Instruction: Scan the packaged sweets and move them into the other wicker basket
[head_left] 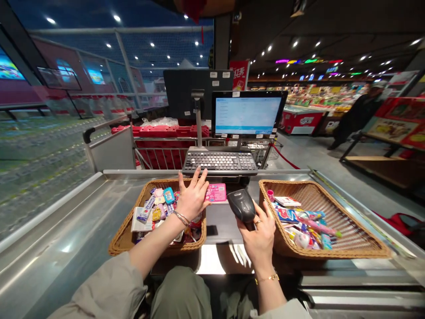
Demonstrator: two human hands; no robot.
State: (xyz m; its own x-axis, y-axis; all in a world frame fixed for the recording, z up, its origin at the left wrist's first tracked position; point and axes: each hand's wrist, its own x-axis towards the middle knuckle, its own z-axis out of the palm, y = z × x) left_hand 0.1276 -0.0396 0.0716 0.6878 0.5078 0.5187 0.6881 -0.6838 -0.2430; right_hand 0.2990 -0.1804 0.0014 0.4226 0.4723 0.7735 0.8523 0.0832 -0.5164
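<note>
The left hand's (192, 199) fingers fan out over the far right corner of a tan woven basket (123, 230) on the left, their tips close to the keyboard. The thumb side of this hand meets a flat, bright pink rectangular packet (217, 193) with a white barcode patch; whether the fingers pinch it or only steady it cannot be told. The right hand's (260, 235) fingers wrap around the grip of a black plastic handheld scanner (241, 204), its rounded head just right of and nearer than the packet.

The packet shows in the gap between the left basket and a second tan woven basket (358, 212) on the right. Small wrapped goods crowd the left basket, among them a light-blue square-framed item (169, 195) and a white box (138, 220). The right basket holds a smaller-looking heap, with a long pink packaged item (320, 225) across it.

The work looks partway through: goods lie in both baskets, while the pink packet is between them, not yet settled in either. Which heap is finished cannot be told.

Both baskets stand on a shiny metal tabletop (66, 235). Beyond its far edge are a black keyboard (219, 160) and a lit monitor (247, 113).
</note>
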